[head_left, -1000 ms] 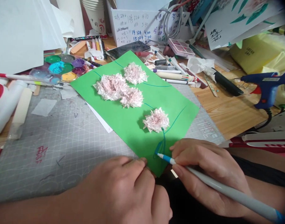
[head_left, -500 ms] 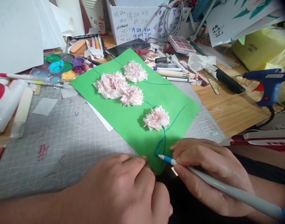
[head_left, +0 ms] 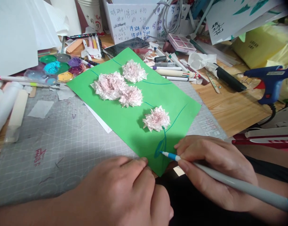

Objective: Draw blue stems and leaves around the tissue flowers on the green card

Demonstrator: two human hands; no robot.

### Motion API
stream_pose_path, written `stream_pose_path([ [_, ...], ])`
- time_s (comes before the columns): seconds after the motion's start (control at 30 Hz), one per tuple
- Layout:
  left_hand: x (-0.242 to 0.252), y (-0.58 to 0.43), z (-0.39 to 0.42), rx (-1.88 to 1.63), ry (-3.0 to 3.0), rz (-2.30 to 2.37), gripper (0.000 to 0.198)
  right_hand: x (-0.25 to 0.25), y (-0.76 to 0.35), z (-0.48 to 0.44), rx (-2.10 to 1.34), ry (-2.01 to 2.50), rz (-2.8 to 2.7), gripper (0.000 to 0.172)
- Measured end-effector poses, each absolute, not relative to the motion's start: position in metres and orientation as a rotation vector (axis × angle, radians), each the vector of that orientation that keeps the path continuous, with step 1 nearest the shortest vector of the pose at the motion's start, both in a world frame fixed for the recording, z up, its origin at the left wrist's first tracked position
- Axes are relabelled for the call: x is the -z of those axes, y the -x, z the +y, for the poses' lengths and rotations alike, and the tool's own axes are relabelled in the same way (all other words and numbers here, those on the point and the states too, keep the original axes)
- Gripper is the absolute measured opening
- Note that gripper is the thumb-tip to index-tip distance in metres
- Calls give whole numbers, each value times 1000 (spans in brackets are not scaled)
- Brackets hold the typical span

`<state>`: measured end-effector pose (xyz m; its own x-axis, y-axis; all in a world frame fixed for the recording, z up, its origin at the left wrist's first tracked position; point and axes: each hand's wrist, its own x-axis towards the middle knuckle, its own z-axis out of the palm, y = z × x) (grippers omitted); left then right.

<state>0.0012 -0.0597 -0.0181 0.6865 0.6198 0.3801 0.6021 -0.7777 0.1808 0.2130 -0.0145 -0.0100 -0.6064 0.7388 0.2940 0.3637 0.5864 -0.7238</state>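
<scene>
My right hand (head_left: pixel 214 169) is closed in a pen grip around a felt-tip marker (head_left: pixel 225 179) with a grey barrel and a blue collar. The marker's tip touches a blue leaf outline near the close corner of a green sheet of paper (head_left: pixel 125 125). My left hand (head_left: pixel 125 188) is curled, its fingertips at the sheet's lower left edge; its underside is hidden. Several ruffled pale pink paper flowers sit on the sheet, one (head_left: pixel 156 118) above the drawn leaf with a blue stem line beneath it. Thin curved blue lines run elsewhere on the sheet.
Beneath the sheet lies a grey cutting mat (head_left: pixel 52 138). A paint palette (head_left: pixel 52 67) stands at the back left, and several loose markers (head_left: pixel 177 72) are scattered behind the sheet. A blue glue gun (head_left: pixel 268 81) is at right, beside a black pen-like object (head_left: pixel 230 79).
The marker tip has shifted slightly up and right along the leaf, and more blue colour fills its outline. The whole view has slid a little; my left hand stays by the sheet's edge.
</scene>
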Motion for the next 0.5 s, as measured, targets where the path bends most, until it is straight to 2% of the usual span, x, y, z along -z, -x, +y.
stream_pose_path([
  [0.27, 12, -1, -59, -656, -2866, 1045, 37, 11, -210, -17, -854, 762, -2247, 16],
  [0.5, 15, -1, -57, -673, -2863, 1065, 37, 10, -216, -10, -820, 863, -2242, 13],
])
